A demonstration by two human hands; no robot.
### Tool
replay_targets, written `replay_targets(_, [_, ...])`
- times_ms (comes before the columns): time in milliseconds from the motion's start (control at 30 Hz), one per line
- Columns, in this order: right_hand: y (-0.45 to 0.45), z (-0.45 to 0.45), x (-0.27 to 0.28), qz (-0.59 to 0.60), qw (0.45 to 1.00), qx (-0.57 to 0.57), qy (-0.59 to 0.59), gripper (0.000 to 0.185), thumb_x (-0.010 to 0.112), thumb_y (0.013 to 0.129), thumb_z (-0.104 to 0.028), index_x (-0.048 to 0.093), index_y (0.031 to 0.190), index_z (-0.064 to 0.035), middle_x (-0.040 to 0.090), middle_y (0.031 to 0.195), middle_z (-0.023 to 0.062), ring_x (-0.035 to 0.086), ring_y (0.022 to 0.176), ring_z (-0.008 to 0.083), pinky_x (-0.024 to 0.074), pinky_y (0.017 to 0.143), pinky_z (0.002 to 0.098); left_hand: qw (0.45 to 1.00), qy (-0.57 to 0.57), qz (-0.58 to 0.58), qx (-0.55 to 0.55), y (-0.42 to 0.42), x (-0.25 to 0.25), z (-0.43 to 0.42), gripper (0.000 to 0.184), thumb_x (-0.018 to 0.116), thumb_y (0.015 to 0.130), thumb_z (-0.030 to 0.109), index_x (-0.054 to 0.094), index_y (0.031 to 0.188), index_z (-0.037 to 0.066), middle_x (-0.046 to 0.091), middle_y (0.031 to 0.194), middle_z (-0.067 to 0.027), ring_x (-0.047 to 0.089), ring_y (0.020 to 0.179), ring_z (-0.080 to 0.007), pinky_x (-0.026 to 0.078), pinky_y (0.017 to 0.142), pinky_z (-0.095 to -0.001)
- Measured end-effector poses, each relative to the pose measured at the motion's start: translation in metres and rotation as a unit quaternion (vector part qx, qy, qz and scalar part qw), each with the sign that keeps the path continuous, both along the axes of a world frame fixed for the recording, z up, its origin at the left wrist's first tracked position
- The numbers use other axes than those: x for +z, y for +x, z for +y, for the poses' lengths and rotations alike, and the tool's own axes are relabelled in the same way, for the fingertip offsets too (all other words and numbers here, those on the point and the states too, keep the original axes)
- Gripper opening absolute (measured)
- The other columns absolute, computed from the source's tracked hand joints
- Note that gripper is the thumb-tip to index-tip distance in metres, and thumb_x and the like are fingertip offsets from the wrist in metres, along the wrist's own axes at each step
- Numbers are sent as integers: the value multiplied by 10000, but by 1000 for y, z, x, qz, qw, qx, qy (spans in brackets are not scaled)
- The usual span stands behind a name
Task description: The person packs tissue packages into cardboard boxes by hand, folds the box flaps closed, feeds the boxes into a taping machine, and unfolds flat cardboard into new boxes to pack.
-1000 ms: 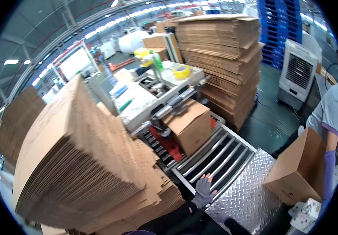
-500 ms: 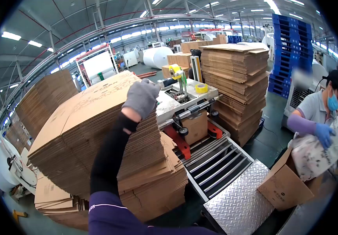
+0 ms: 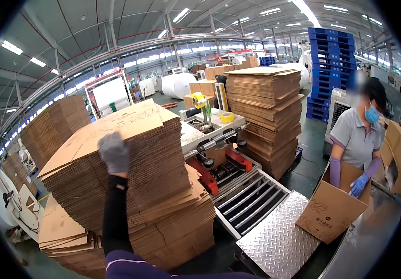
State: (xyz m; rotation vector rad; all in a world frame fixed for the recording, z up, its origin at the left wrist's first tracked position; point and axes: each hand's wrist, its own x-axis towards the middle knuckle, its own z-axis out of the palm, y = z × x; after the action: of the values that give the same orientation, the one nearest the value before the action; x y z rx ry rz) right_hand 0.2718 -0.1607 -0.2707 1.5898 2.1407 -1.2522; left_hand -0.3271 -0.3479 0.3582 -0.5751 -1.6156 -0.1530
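My left hand [image 3: 114, 153], in a grey glove, is at the front top edge of a tall stack of flat cardboard [image 3: 131, 172]. Its fingers look curled together and are slightly blurred; what they hold, if anything, is hidden. Printed line drawings show on the top sheet [image 3: 133, 118]. My right hand is out of view.
A roller conveyor [image 3: 254, 202] leads from a taping machine [image 3: 205, 123] to a metal plate [image 3: 282, 237]. At right, a masked co-worker [image 3: 356, 139] has a gloved hand inside an open box [image 3: 330, 211]. Behind are another cardboard stack [image 3: 265, 111] and blue pallets [image 3: 330, 69].
My left hand went from the rollers up over the stack, then left and down to its front edge. The box under the taping machine moved deeper in. The co-worker's white bundle is out of sight.
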Motion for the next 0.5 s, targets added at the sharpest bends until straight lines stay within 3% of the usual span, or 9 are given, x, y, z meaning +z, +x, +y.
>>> replay_targets(133, [32,15,-22,-42,997,69,-15,648,648,839,-420,512,1327,-16,568,1277,240,559,1158,347,449,986,469,997,-35,44,-44,-2,-4,-28,399,595,872,450,589,820,55,589,780,-94,580,786,-275,424,773,-397])
replay_targets(200, [16,61,-21,-2,981,155,112,652,659,829,-425,526,1318,-16,577,1266,242,568,1146,348,454,980,476,992,-50,101,-58,35,-15,-10,247,592,890,326,588,775,108,552,742,-72,555,692,-228,436,641,-355])
replay_targets(233, [-28,55,113,47,946,148,284,648,660,833,-388,508,1333,-5,552,1279,264,541,1170,373,426,998,507,990,-40,106,-80,52,-27,8,210,585,894,292,587,764,127,541,740,-66,543,659,-210,433,587,-337])
replay_targets(267, [-55,47,193,120,843,124,510,695,678,820,-319,440,1381,13,488,1356,256,459,1276,408,353,1057,566,978,-17,143,-150,126,-17,29,192,564,889,248,552,717,164,527,730,-48,521,617,-186,404,511,-308])
replay_targets(300, [-76,41,282,203,774,112,589,750,692,809,-270,366,1418,22,407,1439,239,357,1363,446,267,1112,602,974,-27,107,-199,174,-23,40,128,597,857,145,589,730,142,576,732,-20,575,643,-225,457,617,-344])
replay_targets(367, [-97,10,407,256,635,61,726,618,658,862,-279,399,1350,-2,420,1421,226,364,1348,465,303,1088,642,913,-220,196,-282,239,-27,57,66,621,817,156,609,768,115,591,714,-34,594,655,-177,457,546,-310])
replay_targets(400, [-105,-3,439,267,543,26,795,588,638,885,-280,390,1346,-12,450,1399,221,413,1308,472,347,1054,642,891,-215,291,-274,266,-36,68,100,599,820,144,595,733,96,589,675,-29,594,621,-167,449,535,-287])
replay_targets(467, [-103,-29,491,219,534,24,816,550,634,880,-278,433,1317,-11,471,1367,224,464,1257,438,394,1013,618,826,-162,483,-242,321,-53,91,176,553,825,122,569,663,57,585,596,-20,596,555,-148,433,513,-242])
replay_targets(500, [-91,-34,504,182,592,64,782,406,636,869,-236,542,1191,-8,557,1225,211,563,1117,377,465,931,531,811,-206,430,-338,345,-48,86,161,529,801,85,554,642,76,596,614,-44,600,571,-153,418,515,-239])
